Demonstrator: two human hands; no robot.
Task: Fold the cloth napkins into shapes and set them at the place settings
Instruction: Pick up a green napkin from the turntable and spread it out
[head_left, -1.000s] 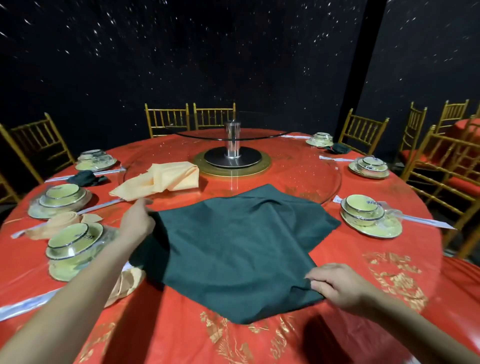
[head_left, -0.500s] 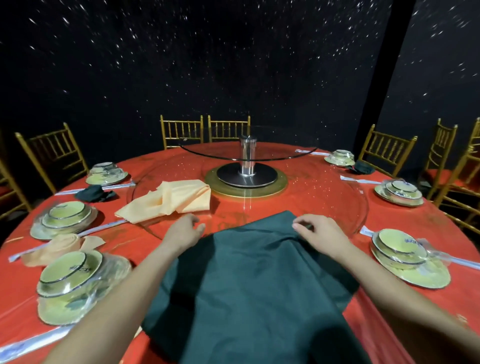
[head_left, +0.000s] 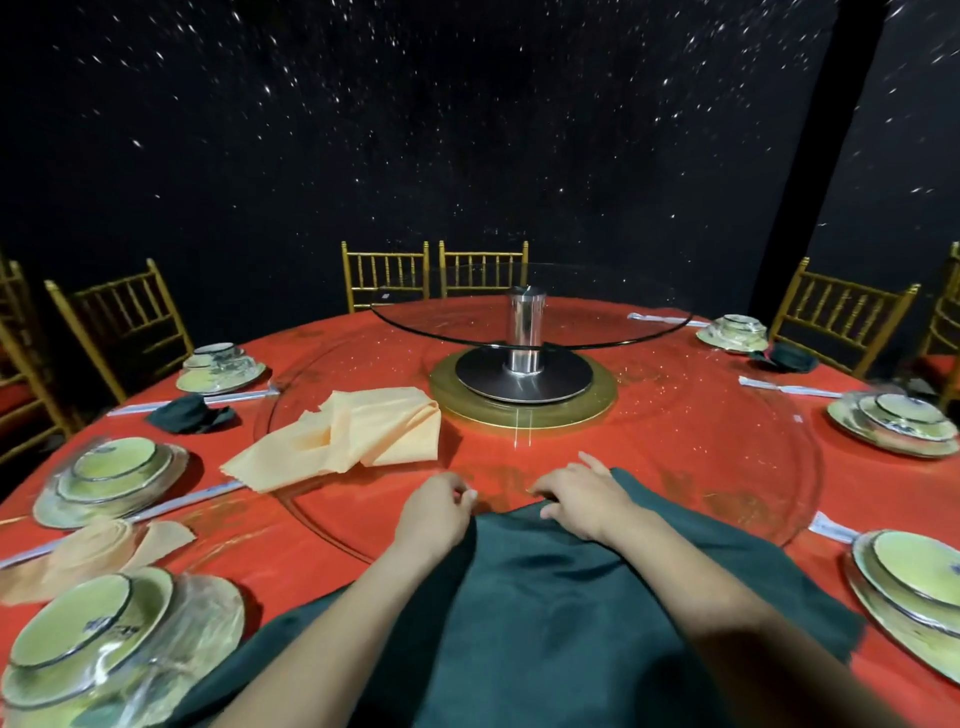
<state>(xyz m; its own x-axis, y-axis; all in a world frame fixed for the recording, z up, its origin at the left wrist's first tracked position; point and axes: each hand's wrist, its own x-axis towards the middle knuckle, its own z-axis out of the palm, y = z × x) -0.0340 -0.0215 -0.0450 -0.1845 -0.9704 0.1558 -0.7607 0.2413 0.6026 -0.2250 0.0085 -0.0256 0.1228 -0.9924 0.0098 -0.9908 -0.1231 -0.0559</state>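
Red table (head_left: 675, 415): green napkin (head_left: 545, 613) spread at 6 o'clock, far edge under both hands; left hand (head_left: 436, 512) pinches it with curled fingers, right hand (head_left: 584, 501) rests on it, fingers loosely straight

A raised glass turntable (head_left: 447, 317) is seen on the red desk (head_left: 311, 551) beyond the fingers (head_left: 589, 460); gold chairs (head_left: 385, 273) are ranged behind.
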